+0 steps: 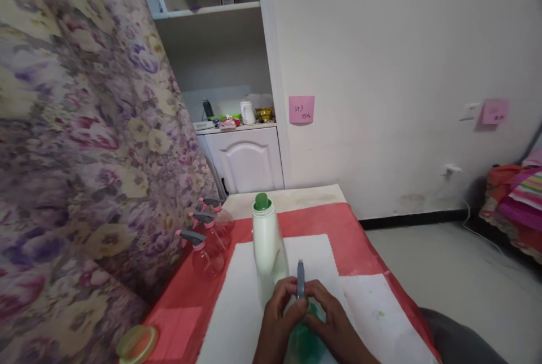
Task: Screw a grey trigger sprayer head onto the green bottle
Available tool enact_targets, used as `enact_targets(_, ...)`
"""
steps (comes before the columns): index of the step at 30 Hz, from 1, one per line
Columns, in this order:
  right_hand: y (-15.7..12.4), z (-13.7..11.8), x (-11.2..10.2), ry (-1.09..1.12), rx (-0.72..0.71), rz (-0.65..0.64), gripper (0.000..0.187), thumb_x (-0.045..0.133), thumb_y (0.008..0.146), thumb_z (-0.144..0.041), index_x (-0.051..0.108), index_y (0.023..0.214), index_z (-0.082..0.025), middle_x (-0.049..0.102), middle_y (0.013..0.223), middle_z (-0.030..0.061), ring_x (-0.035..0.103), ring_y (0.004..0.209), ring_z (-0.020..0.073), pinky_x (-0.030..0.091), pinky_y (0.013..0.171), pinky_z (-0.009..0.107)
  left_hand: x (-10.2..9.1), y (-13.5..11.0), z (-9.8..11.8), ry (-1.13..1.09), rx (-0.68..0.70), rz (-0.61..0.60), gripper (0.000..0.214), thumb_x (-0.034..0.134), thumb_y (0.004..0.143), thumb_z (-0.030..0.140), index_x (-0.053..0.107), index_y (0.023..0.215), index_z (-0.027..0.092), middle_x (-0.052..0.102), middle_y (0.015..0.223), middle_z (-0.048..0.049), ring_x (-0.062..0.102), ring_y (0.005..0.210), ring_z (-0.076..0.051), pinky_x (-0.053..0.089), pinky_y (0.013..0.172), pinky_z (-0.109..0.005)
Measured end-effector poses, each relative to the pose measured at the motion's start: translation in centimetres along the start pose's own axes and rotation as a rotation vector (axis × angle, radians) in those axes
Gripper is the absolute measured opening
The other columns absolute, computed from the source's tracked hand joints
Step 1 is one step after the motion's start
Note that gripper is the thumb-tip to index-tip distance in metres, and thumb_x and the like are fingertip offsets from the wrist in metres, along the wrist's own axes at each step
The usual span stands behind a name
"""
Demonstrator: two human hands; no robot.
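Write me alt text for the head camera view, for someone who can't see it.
Both hands, left hand and right hand, grip a green translucent spray bottle with a grey trigger head on a red-covered table. Just behind stands a tall white plastic bottle with a green cap; three pink clear spray bottles line the floral curtain on the left.

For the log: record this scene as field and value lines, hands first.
left hand: left hand grips the green spray bottle at its neck
right hand: right hand grips the same bottle, fingers by the grey spray head
behind the hands: white bottle with a green cap, upright on white paper
table left: three clear red spray bottles beside the floral curtain
near corner: a round lid
wall: pink note
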State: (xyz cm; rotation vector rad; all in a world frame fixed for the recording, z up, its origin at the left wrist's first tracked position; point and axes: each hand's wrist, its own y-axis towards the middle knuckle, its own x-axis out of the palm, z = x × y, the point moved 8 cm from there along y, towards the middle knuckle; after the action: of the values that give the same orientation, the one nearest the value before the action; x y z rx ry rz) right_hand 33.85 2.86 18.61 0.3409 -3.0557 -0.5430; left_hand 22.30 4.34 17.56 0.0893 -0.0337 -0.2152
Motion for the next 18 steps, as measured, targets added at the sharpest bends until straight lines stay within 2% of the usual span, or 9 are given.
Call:
enact_targets(2,0.1,-0.3,0.2,-0.002,-0.004,-0.063,0.021,0.061,0.088,-0.030,0.067,0.107,-0.026,0.067,0.111,0.0040,0.061,0.109,0.0241,0.046,0.099,0.038,0.0,0.1,-0.3,-0.007,0.006,0.002,0.028,0.068,0.077,0.047,0.066,0.088,0.021,0.063,0.115,-0.0079,0.057,0.114,-0.031,0.042,0.098,-0.038)
enact_targets(3,0.1,-0.1,0.2,0.004,0.006,-0.044,0.021,0.062,0.087,-0.029,0.066,0.108,-0.026,0.067,0.111,0.0038,0.061,0.108,0.0241,0.045,0.099,0.038,-0.1,0.1,-0.5,-0.011,0.008,0.007,0.029,0.068,0.077,0.047,0.066,0.088,0.021,0.062,0.116,-0.0080,0.057,0.114,-0.031,0.042,0.098,-0.038)
enact_targets(7,-0.3,2.0,-0.1,0.020,0.066,0.188,0.023,0.071,0.077,-0.030,0.063,0.097,-0.023,0.068,0.091,0.0012,0.065,0.089,0.0235,0.049,0.088,0.037,-0.3,0.2,-1.1,-0.004,0.013,0.031,0.031,0.069,0.075,0.049,0.065,0.087,0.021,0.063,0.117,-0.0080,0.058,0.113,-0.032,0.042,0.097,-0.038)
enact_targets(9,-0.3,2.1,-0.2,0.008,0.046,0.236,0.019,0.070,0.078,-0.031,0.062,0.092,-0.022,0.065,0.089,0.0013,0.064,0.089,0.0236,0.049,0.086,0.036,-0.3,0.2,-0.9,0.004,0.013,0.028,0.032,0.069,0.075,0.049,0.066,0.089,0.021,0.064,0.115,-0.0083,0.058,0.112,-0.032,0.043,0.096,-0.038)
enact_targets(11,0.0,1.6,-0.2,0.016,0.027,0.184,0.014,0.068,0.081,-0.031,0.063,0.090,-0.022,0.065,0.094,0.0023,0.064,0.095,0.0240,0.049,0.088,0.036,-0.2,0.2,-0.7,0.005,0.011,0.016,0.032,0.069,0.076,0.049,0.066,0.090,0.020,0.065,0.115,-0.0084,0.059,0.112,-0.031,0.043,0.095,-0.037)
enact_targets(15,0.4,-0.2,-0.1,0.044,0.007,-0.049,0.014,0.065,0.085,-0.028,0.068,0.099,-0.025,0.067,0.105,0.0027,0.063,0.104,0.0237,0.047,0.095,0.036,-0.2,0.2,-0.7,-0.035,0.008,0.032,0.034,0.070,0.073,0.052,0.065,0.084,0.020,0.065,0.112,-0.0084,0.059,0.110,-0.031,0.046,0.091,-0.035)
enact_targets(17,0.3,-0.4,0.1,0.037,-0.014,-0.084,0.020,0.063,0.087,-0.030,0.068,0.106,-0.026,0.067,0.109,0.0034,0.062,0.108,0.0239,0.046,0.097,0.037,-0.2,0.2,-1.0,-0.052,0.001,0.045,0.035,0.072,0.072,0.053,0.066,0.084,0.020,0.065,0.113,-0.0087,0.059,0.109,-0.031,0.046,0.090,-0.035)
enact_targets(18,0.2,-0.1,0.1,0.036,-0.015,-0.056,0.022,0.064,0.086,-0.032,0.067,0.107,-0.025,0.068,0.109,0.0037,0.063,0.107,0.0243,0.047,0.096,0.037,-0.2,0.2,-1.1,-0.053,-0.004,0.045,0.035,0.072,0.072,0.052,0.066,0.084,0.020,0.064,0.115,-0.0089,0.059,0.109,-0.031,0.046,0.091,-0.035)
